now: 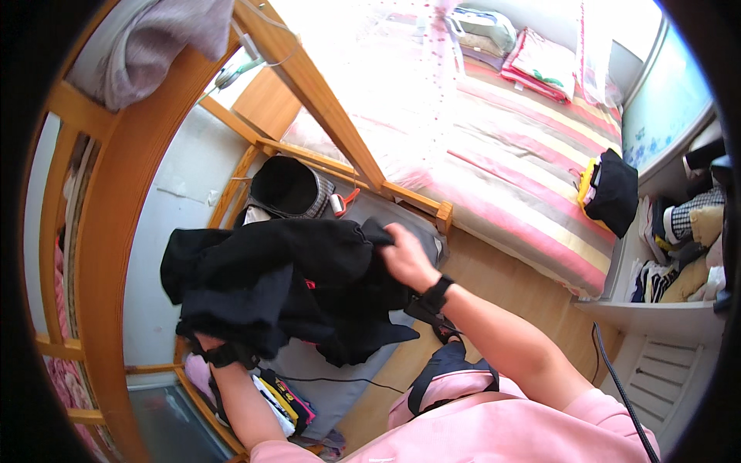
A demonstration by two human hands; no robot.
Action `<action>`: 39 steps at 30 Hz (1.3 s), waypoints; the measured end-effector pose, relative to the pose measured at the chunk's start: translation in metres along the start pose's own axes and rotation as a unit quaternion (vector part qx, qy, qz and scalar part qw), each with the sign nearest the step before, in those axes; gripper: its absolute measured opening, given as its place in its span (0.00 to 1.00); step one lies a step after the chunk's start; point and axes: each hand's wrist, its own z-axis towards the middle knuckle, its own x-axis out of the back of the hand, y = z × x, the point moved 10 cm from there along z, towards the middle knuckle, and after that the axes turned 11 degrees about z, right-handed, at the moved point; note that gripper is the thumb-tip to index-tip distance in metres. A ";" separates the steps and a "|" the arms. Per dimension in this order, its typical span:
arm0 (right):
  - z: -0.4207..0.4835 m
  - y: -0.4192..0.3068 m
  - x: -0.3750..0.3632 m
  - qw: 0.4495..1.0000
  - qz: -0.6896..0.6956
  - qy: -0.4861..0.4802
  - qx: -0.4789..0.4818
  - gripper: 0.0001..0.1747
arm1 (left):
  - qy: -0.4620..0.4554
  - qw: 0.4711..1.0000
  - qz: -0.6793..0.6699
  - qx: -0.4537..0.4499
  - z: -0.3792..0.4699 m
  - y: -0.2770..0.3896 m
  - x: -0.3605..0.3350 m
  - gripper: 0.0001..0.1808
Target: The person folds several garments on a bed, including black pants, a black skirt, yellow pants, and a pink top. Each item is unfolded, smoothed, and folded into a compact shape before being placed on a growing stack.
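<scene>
A black garment [289, 278] is spread in the air between my two hands, over a grey padded surface. My right hand [408, 257] grips its upper right edge, fingers closed on the cloth. My left hand [205, 341] is at the garment's lower left; the cloth and a black wrist strap hide most of its fingers, so its grip cannot be made out. Small red marks show on the garment's middle. Behind it lie a black-lined checked fabric basket [289, 188] and a red-handled lint roller [343, 202].
Folded clothes [283, 402] stand below my left forearm. A wooden bunk frame [324, 110] rises at the left and centre. Beyond is a striped bed [521, 173] with a dark folded pile [611, 194]. Shelves of clothes [689, 249] are at the right. A black cable [347, 379] crosses the grey surface.
</scene>
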 end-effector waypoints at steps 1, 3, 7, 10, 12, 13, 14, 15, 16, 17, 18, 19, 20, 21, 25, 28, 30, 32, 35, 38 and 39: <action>0.000 0.002 0.006 0.995 0.096 0.003 -0.024 0.18 | 0.006 1.000 0.001 0.012 0.005 -0.014 0.007 0.34; -0.002 -0.020 0.015 0.983 0.181 0.008 0.022 0.17 | 0.087 0.992 -0.055 0.074 0.005 -0.056 0.020 0.35; -0.017 -0.070 0.039 0.949 0.306 0.059 0.054 0.20 | 0.035 0.983 -0.154 0.096 -0.004 -0.123 -0.021 0.34; -0.027 -0.090 0.056 0.930 0.363 0.058 -0.018 0.18 | 0.116 0.981 -0.008 0.156 -0.012 -0.194 -0.014 0.32; -0.029 -0.107 0.062 0.944 0.330 0.025 -0.007 0.23 | 0.115 0.975 0.113 0.150 -0.012 -0.236 -0.018 0.27; -0.029 -0.112 0.065 0.949 0.314 0.007 -0.003 0.25 | 0.137 0.959 0.187 0.166 -0.012 -0.256 -0.018 0.24; -0.030 -0.115 0.068 0.949 0.314 -0.002 0.002 0.25 | 0.147 0.934 0.252 0.204 -0.015 -0.273 -0.019 0.21; -0.032 -0.115 0.071 0.949 0.315 -0.010 0.006 0.26 | 0.138 0.886 0.378 0.230 -0.012 -0.279 -0.026 0.22; -0.033 -0.116 0.076 0.949 0.315 -0.018 0.011 0.26 | 0.047 0.823 0.507 0.252 -0.004 -0.284 -0.050 0.23; -0.037 -0.115 0.080 0.948 0.317 -0.028 0.014 0.27 | -0.035 0.723 0.624 0.294 0.001 -0.290 -0.077 0.25; -0.041 -0.122 0.083 0.942 0.327 -0.060 0.052 0.29 | -0.078 0.795 0.583 0.147 0.017 -0.266 -0.135 0.26; -0.044 -0.114 0.092 0.946 0.320 -0.048 0.018 0.31 | -0.122 0.838 0.531 0.030 0.023 -0.238 -0.192 0.28; -0.049 -0.112 0.100 0.944 0.327 -0.045 0.017 0.32 | -0.198 0.896 0.397 0.001 0.021 -0.217 -0.244 0.30; -0.054 -0.110 0.110 0.942 0.333 -0.041 0.018 0.33 | -0.270 0.929 0.253 -0.027 0.018 -0.191 -0.295 0.32; -0.079 -0.133 0.147 0.963 0.222 -0.087 0.123 0.34 | -0.280 0.959 0.048 -0.022 0.048 -0.129 -0.414 0.29; -0.096 -0.136 0.178 0.976 0.158 -0.042 0.147 0.22 | -0.534 0.788 -0.268 0.151 0.016 -0.109 -0.500 0.29; -0.116 -0.138 0.196 0.975 0.144 -0.002 0.169 0.14 | -0.531 0.694 -0.406 0.269 -0.008 -0.099 -0.529 0.25; -0.145 -0.154 0.210 0.964 0.009 0.027 0.266 0.16 | -0.420 0.819 -0.320 0.226 0.008 -0.105 -0.540 0.23; -0.192 -0.153 0.236 0.946 -0.141 0.108 0.273 0.19 | -0.370 0.880 -0.272 0.118 0.014 -0.076 -0.553 0.20; -0.234 -0.142 0.262 0.924 -0.223 0.194 0.242 0.19 | -0.341 0.923 0.094 -0.151 0.009 -0.036 -0.568 0.10; -0.242 -0.132 0.266 0.931 -0.224 0.199 0.207 0.19 | -0.351 0.927 0.066 -0.110 0.003 -0.037 -0.577 0.10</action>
